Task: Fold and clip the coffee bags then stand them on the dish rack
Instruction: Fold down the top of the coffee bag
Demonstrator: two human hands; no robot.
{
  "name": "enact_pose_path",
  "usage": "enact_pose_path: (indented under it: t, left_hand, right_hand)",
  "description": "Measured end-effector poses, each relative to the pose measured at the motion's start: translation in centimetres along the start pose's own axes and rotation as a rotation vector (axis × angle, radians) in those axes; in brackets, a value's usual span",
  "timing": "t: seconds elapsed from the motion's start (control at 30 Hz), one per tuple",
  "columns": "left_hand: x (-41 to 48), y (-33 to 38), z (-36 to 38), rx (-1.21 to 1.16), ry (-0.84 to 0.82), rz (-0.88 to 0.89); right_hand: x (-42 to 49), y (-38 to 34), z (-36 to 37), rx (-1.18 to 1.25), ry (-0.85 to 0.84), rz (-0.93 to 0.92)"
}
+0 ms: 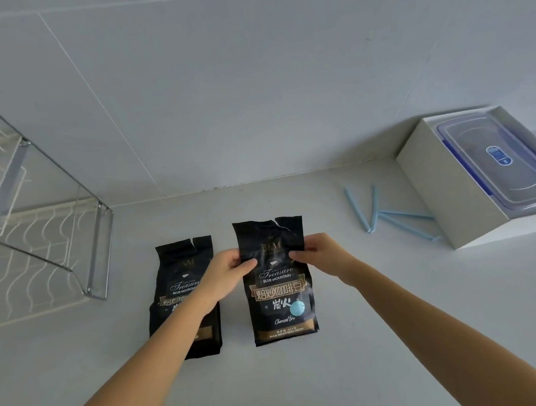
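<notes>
— Thumbs and fingers of the left hand [229,267] and right hand [319,253] pinch the right-hand black foil coffee bag [279,295] by its upper sides. Why there?
— Probably to fold its torn top. It lies on the white counter [375,321], pale blue plastic clips [391,216] to its right, wire dish rack [44,230] far left.

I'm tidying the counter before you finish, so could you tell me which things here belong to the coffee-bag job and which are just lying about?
Job: held coffee bag, pinched by left hand and right hand; second coffee bag beside it; blue clips; dish rack.
Lying about: white box; lidded plastic container in it.
</notes>
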State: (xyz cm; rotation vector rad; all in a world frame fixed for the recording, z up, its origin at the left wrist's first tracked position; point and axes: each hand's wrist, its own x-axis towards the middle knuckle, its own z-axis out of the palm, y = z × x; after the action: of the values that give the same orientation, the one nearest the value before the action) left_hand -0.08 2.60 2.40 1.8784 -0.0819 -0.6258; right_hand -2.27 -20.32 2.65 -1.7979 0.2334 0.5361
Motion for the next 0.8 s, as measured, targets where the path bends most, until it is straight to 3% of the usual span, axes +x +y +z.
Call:
enact_pose_path:
  t: [0.2, 0.33, 0.5, 0.6, 0.8]
  left_hand:
    - [-3.2, 1.8, -1.4, 0.106, 0.027, 0.175]
    - [-4.8, 2.9, -1.4, 0.078, 0.076, 0.339]
    - [-5.7, 1.3, 1.4, 0.051, 0.233, 0.242]
    - [-5.3, 1.8, 1.3, 0.044, 0.325, 0.36]
    - [-4.4, 1.4, 1.2, 0.113, 0.282, 0.335]
  right_hand:
    - [-2.5, -2.6, 0.3, -0.179, 0.031, -0.19]
    - [-3.9, -3.4, 1.5, -0.38, 0.088, -0.438]
    - [-4.7, -2.4, 2.5, -0.327, 0.229, -0.348]
    - [-4.4, -2.6, 2.5, -0.283, 0.35, -0.455]
    - [-4.0, -2.4, 2.0, -0.305, 0.286, -0.356]
